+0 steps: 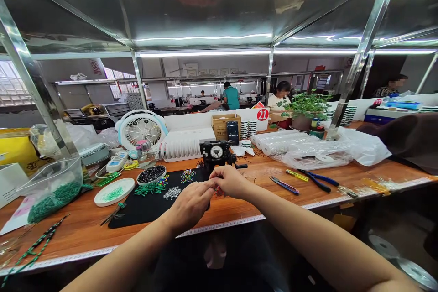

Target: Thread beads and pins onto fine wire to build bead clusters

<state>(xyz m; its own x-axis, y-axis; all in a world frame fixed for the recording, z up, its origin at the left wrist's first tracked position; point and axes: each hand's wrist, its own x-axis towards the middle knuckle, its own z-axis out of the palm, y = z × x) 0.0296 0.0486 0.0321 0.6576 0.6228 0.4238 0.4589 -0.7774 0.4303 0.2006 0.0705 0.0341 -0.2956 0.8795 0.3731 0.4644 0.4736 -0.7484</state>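
Observation:
My left hand (pixel 191 204) and my right hand (pixel 228 179) meet over the right end of a black work mat (pixel 143 207), fingertips pinched together on something small that I cannot make out. Just behind them stands a small black dial device (pixel 216 152). On the mat lie a pile of multicoloured beads (pixel 187 175), a heap of clear silver beads (pixel 172 192) and green beads (pixel 150 188). A dish of black beads (pixel 151 174) sits at the mat's far edge.
A white plate (pixel 114 191) with green beads and a bag of green beads (pixel 51 198) lie left. Blue-handled pliers (pixel 316 179), another tool (pixel 284 185) and a yellow tool (pixel 297 174) lie right. Behind are a white fan (pixel 141 130), plastic bags (pixel 328 148), a plant (pixel 304 106). People work at distant benches.

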